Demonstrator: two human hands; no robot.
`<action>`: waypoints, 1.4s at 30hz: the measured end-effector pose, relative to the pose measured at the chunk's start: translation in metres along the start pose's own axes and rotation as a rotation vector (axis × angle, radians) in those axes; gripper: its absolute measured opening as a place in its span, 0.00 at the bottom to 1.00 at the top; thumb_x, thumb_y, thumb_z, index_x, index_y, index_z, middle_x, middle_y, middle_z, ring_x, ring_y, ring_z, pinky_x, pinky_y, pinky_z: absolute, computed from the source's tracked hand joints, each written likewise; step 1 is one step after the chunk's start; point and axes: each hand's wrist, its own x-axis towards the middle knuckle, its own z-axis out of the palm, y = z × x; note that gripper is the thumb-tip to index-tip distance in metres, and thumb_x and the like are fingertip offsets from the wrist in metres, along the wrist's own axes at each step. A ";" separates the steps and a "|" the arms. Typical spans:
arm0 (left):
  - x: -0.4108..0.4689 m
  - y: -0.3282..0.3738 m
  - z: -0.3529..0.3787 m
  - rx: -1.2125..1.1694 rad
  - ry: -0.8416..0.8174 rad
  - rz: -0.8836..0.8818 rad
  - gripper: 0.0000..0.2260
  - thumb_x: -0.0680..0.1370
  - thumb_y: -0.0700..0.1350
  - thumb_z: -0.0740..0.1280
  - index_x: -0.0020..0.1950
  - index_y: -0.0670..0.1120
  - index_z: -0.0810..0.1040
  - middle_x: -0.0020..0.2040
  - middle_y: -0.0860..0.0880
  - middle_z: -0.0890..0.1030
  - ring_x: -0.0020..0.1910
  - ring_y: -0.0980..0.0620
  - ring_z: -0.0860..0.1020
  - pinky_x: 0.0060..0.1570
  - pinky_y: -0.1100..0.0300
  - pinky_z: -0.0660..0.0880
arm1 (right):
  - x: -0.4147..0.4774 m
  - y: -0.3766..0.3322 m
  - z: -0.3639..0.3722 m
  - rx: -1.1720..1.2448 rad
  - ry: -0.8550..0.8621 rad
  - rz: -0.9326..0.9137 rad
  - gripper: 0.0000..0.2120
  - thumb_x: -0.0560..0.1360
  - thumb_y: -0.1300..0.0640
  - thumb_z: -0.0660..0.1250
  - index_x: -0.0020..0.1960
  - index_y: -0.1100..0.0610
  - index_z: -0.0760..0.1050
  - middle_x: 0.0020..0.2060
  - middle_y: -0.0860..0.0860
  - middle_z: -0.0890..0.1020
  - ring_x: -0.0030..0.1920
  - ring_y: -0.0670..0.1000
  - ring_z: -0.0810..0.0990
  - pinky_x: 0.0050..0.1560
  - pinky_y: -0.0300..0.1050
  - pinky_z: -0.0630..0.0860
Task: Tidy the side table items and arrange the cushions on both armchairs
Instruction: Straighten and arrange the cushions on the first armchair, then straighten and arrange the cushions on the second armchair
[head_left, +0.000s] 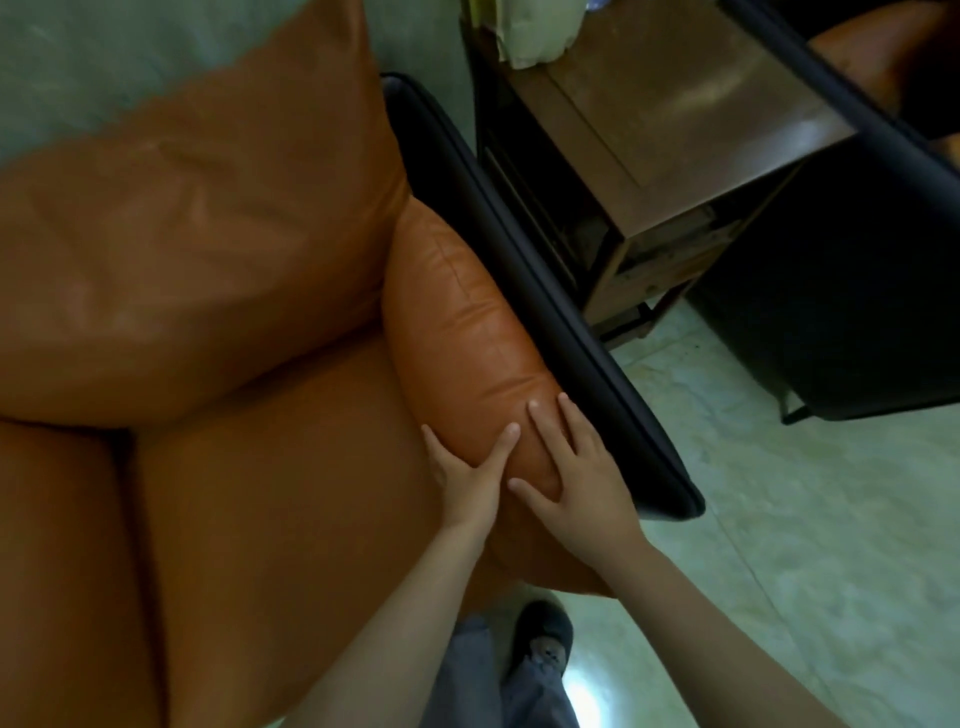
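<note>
An orange leather side cushion lies along the right inner side of the near armchair, against its black arm frame. My left hand presses flat on the cushion's near end from the seat side, fingers spread. My right hand lies flat on the same end from the frame side. A large orange back cushion leans at the chair's back above the orange seat cushion. The wooden side table stands to the right, with a pale green crumpled item at its far edge.
A second armchair with a black frame and an orange cushion stands beyond the side table at the right. The floor is pale green tile. My foot in a dark shoe stands by the chair's front.
</note>
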 end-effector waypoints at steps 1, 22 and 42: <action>0.003 0.000 0.000 -0.003 0.026 0.012 0.51 0.65 0.65 0.72 0.77 0.59 0.41 0.77 0.48 0.56 0.73 0.44 0.62 0.69 0.45 0.63 | 0.002 -0.001 0.002 0.006 -0.010 0.003 0.39 0.73 0.36 0.63 0.77 0.41 0.47 0.77 0.48 0.48 0.76 0.49 0.50 0.72 0.48 0.57; 0.049 0.054 -0.034 0.163 -0.054 0.196 0.43 0.73 0.61 0.68 0.77 0.58 0.42 0.77 0.48 0.56 0.74 0.44 0.61 0.71 0.48 0.62 | 0.068 -0.034 -0.012 -0.100 -0.104 0.001 0.36 0.76 0.40 0.61 0.77 0.44 0.47 0.78 0.48 0.48 0.77 0.49 0.45 0.76 0.51 0.46; -0.155 0.151 0.042 1.064 -0.055 1.000 0.36 0.78 0.61 0.60 0.78 0.53 0.44 0.79 0.49 0.46 0.77 0.50 0.45 0.75 0.51 0.50 | -0.067 -0.002 -0.228 -0.341 0.107 0.051 0.36 0.76 0.35 0.55 0.78 0.47 0.45 0.78 0.48 0.46 0.76 0.49 0.38 0.74 0.50 0.35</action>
